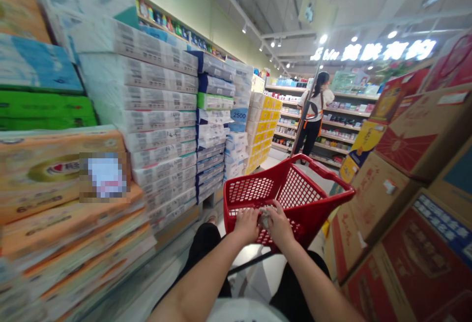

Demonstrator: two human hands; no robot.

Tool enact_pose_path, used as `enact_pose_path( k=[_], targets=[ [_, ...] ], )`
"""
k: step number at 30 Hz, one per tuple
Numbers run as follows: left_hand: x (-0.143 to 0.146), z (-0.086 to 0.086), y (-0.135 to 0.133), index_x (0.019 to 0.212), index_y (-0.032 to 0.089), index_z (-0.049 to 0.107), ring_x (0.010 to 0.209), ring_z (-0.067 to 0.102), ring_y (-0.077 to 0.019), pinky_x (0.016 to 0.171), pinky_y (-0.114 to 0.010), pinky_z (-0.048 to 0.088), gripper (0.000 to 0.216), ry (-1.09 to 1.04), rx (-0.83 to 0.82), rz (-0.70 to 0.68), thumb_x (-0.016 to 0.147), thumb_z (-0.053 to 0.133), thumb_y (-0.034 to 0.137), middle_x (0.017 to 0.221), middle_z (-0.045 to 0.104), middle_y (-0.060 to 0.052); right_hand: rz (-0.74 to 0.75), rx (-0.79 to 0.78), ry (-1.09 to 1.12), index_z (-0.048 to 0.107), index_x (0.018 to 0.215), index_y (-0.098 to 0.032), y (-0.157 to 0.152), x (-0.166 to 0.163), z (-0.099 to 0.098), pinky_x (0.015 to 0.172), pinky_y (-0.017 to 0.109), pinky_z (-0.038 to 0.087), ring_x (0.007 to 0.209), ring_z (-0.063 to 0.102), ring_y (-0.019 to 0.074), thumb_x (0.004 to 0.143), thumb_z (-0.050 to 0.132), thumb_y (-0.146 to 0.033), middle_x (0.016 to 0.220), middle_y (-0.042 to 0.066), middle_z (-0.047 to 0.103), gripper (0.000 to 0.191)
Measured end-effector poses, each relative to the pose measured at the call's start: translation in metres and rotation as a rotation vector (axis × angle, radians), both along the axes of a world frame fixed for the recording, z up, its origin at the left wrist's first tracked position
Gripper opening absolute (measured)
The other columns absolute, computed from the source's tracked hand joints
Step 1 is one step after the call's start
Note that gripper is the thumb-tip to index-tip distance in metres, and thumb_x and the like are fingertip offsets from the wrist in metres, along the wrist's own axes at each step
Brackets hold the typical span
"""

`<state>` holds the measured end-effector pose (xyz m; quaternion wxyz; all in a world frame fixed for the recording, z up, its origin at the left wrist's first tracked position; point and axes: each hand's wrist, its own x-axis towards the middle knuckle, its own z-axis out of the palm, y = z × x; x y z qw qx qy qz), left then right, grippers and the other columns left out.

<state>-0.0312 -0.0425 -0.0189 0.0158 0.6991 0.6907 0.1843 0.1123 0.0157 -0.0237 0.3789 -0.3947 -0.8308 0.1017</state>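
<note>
A red plastic shopping cart [254, 189] with mesh walls stands in front of me, close to my knees. My left hand [247, 224] is closed over its near side, fingers bent across the red edge. Beside it, my right hand [279, 223] pinches a small crumpled greyish-white cloth [264, 219] against the same part of the cart. The two hands are only a little apart. What lies under the palms is hidden, and the cloth is too blurred to tell more.
Stacked paper packs [158, 101] and orange tissue packs [55, 179] line the left side. Cardboard boxes [383, 179] are piled on the right. Ahead, a person [313, 110] stands by stocked shelves [346, 110]. A slanting metal pole [308, 101] rises beyond the cart.
</note>
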Motion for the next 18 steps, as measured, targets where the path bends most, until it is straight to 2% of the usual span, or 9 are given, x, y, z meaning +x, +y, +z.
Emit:
enact_pose_path(
  k=[5, 12, 18],
  targets=[
    [-0.003, -0.004, 0.003, 0.12, 0.019, 0.049, 0.116, 0.046, -0.0297, 0.1, -0.045, 0.027, 0.042, -0.003, 0.014, 0.0, 0.081, 0.048, 0.034, 0.122, 0.055, -0.012, -0.028, -0.045, -0.189, 0.064, 0.115, -0.017, 0.002, -0.001, 0.007, 0.102, 0.034, 0.039, 0.116, 0.052, 0.0224, 0.085, 0.043, -0.014, 0.119, 0.011, 0.061, 0.037],
    [-0.004, -0.009, 0.003, 0.122, 0.019, 0.048, 0.118, 0.045, -0.0285, 0.101, -0.045, 0.026, 0.044, 0.014, 0.028, -0.008, 0.08, 0.049, 0.031, 0.126, 0.054, -0.012, -0.027, -0.03, -0.231, 0.059, 0.122, -0.02, -0.005, 0.004, 0.006, 0.099, 0.03, 0.04, 0.118, 0.051, 0.0193, 0.089, 0.039, -0.016, 0.126, 0.008, 0.058, 0.039],
    [-0.009, -0.005, 0.004, 0.123, 0.018, 0.048, 0.117, 0.045, -0.029, 0.1, -0.046, 0.028, 0.043, 0.03, 0.023, -0.006, 0.083, 0.047, 0.036, 0.127, 0.053, -0.012, -0.056, -0.054, -0.259, 0.06, 0.119, -0.022, 0.013, 0.025, 0.018, 0.097, 0.029, 0.041, 0.114, 0.053, 0.0185, 0.087, 0.039, -0.012, 0.123, 0.006, 0.06, 0.04]
  ],
)
